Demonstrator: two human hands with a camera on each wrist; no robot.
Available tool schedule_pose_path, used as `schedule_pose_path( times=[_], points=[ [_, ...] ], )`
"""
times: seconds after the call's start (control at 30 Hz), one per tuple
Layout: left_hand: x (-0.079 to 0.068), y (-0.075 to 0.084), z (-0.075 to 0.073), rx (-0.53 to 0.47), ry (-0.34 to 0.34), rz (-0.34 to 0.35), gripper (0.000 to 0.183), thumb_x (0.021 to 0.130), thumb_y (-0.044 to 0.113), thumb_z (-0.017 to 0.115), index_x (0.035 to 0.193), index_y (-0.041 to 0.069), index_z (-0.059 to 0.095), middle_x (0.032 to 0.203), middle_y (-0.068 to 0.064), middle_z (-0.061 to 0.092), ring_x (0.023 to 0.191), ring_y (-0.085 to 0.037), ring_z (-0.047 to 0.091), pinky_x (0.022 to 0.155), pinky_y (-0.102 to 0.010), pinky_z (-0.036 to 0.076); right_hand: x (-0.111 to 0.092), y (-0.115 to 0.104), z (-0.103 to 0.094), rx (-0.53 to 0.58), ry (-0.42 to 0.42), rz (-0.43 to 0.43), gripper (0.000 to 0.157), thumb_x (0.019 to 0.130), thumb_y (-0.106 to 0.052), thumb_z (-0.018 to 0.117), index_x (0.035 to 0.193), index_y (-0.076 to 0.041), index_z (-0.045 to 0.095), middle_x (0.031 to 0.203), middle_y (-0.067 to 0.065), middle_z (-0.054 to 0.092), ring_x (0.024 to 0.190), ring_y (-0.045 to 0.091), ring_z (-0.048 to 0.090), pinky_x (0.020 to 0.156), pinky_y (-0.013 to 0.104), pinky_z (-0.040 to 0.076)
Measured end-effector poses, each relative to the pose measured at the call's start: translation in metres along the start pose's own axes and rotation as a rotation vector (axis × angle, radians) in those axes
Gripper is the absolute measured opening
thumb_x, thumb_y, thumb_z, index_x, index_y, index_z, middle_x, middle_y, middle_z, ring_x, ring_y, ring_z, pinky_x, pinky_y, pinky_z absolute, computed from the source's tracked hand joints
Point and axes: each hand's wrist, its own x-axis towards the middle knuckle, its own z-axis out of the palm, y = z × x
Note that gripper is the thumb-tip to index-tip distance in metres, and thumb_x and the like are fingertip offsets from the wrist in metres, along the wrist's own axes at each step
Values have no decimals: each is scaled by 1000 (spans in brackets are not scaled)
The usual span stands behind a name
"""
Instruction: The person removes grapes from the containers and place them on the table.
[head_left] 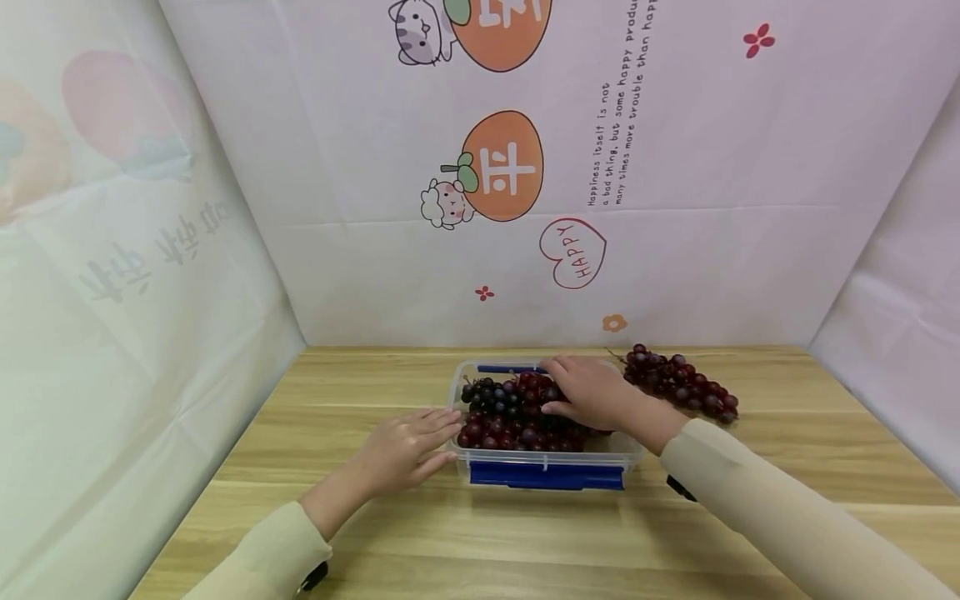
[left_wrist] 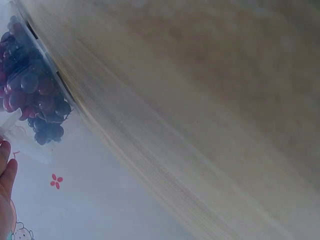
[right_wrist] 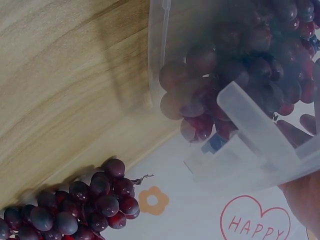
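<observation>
Box (head_left: pixel 525 456) of clear plastic stands on the wood-grained desk (head_left: pixel 405 533), a blue latch (head_left: pixel 546 476) along its near side. Inside the box lie grapes in more than one colour: red grapes (head_left: pixel 498 433) across its near part, black grapes (head_left: pixel 487 396) at its far left, and more red ones beside those, toward its far wall. Left hand (head_left: pixel 412 442) is at the box's left end, palm down, fingers fairly straight and slightly parted, their tips at the rim; its grip holds nothing. Right hand (head_left: pixel 588 387) reaches over the box's right half, fingers stretched toward the far rim and thumb apart from them above the grapes; whether its grip pinches any of them cannot be told, as the hand itself and the cloudy plastic hide the contact. Another bunch (head_left: pixel 678 382), dark red, lies on the desk to the right of the box and somewhat behind it, its bare stem pointing toward the box. Pale sleeves cover both forearms, which come in from the near side of the box. Behind the box rises a white sheet (head_left: pixel 360 167), printed with a red heart (head_left: pixel 573 253) and an orange flower (head_left: pixel 614 323).
</observation>
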Motion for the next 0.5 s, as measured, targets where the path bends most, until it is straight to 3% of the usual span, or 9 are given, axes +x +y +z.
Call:
schedule_pose_path(
  times=[0.37, 0.5],
  points=[
    [0, -1, 1, 0, 12, 12, 42, 89, 28, 69, 122, 1, 66, 130, -13, 60, 117, -25, 60, 98, -40, 49, 2, -4, 1, -14, -90, 40, 70, 95, -51, 56, 143, -3, 41, 137, 17, 52, 120, 32, 54, 95, 48, 50],
    [0, -1, 1, 8, 17, 18, 41, 92, 29, 66, 122, 1, 66, 129, -13, 60, 116, -25, 60, 97, -40, 50, 4, -4, 3, -33, -109, 49, 71, 95, -53, 55, 143, -4, 41, 138, 16, 52, 121, 32, 53, 95, 47, 50]
  ],
)
